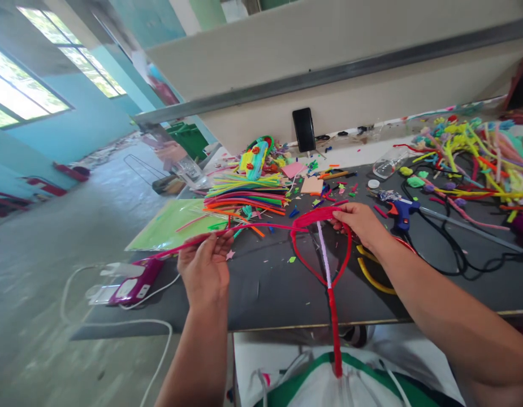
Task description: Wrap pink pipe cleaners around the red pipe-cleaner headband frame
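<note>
My left hand (207, 257) is closed on a long pink-red pipe cleaner (261, 225), which stretches right to a red pipe cleaner loop (295, 249). My right hand (357, 221) pinches the thick wrapped top of that loop at its right side. A lilac stem (324, 254) runs down the middle of the loop and meets its pointed bottom. Below it a red wrapped handle (335, 333) hangs over the table's front edge, its lower end near my clothing. The fingertips of my right hand are partly hidden by the loop.
Bundled pipe cleaners (248, 195) lie behind my left hand, a phone (303, 130) leans at the back. A blue glue gun (403, 213) with black cable sits right, near a colourful pile (477, 152). A purple power strip (136, 282) lies at the left edge of the table (278, 308).
</note>
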Motion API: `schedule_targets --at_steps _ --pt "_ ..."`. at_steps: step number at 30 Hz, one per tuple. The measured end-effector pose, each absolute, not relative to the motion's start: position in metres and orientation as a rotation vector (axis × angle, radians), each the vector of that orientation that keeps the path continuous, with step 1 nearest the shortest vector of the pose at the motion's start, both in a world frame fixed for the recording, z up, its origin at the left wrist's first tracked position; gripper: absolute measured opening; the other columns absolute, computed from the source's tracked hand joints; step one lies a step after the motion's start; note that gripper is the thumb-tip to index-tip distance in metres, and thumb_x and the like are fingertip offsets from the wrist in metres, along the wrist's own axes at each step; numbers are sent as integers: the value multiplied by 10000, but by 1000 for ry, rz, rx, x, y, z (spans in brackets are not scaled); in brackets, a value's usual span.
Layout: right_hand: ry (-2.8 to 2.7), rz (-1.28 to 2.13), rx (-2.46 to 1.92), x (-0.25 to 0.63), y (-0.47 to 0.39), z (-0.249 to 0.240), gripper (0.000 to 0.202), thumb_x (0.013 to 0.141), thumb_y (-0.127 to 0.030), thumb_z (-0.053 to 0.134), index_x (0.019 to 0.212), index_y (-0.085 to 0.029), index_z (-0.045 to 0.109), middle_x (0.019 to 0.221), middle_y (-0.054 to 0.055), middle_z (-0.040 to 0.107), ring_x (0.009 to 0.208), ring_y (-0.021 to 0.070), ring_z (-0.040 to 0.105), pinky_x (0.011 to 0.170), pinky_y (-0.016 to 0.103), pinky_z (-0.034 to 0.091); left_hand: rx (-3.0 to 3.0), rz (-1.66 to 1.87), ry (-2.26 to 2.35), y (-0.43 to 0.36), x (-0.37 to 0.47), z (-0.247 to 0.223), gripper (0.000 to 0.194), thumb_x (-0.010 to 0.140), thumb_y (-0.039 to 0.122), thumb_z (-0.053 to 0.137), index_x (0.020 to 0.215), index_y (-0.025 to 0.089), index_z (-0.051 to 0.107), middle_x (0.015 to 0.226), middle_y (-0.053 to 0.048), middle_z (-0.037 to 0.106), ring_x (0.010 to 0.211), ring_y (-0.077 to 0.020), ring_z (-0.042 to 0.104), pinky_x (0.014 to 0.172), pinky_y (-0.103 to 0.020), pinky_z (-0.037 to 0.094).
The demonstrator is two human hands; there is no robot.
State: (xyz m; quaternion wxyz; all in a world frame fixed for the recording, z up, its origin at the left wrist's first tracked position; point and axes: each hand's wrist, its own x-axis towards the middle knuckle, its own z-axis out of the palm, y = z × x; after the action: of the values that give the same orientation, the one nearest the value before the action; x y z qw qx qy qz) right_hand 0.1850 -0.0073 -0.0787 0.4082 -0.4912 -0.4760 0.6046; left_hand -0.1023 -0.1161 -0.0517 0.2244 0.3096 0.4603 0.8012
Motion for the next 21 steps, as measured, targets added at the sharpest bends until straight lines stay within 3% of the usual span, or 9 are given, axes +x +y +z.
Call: schedule_targets --at_steps 10,16,21 --pt "-1186 1617 -1148 184 -9 -81 51 755 -186 635 720 -171 600 636 2 644 593 110 616 512 191 458 717 1870 1227 -133 -42 -83 194 687 188 708 817 150 569 707 -12 691 732 -191 708 728 -333 551" --pt "-1357 1574 -1086 182 -15 -80 42 863 -236 515 830 -212 521 781 2 660 730 133 649 574 212 498 671 1837 1165 -128 -32 -78 183 695 172 698 811 146 559 728 -21 688 792 -191 705 785 -344 541" --pt "-1454 1617 -1101 179 -19 -74 85 935 -279 402 883 -233 451 814 5 687 677 118 655 584 211 487 735 1925 1171 -129 -29 -78 170 708 164 673 821 162 547 800 -10 682 821 -187 699 829 -373 529"
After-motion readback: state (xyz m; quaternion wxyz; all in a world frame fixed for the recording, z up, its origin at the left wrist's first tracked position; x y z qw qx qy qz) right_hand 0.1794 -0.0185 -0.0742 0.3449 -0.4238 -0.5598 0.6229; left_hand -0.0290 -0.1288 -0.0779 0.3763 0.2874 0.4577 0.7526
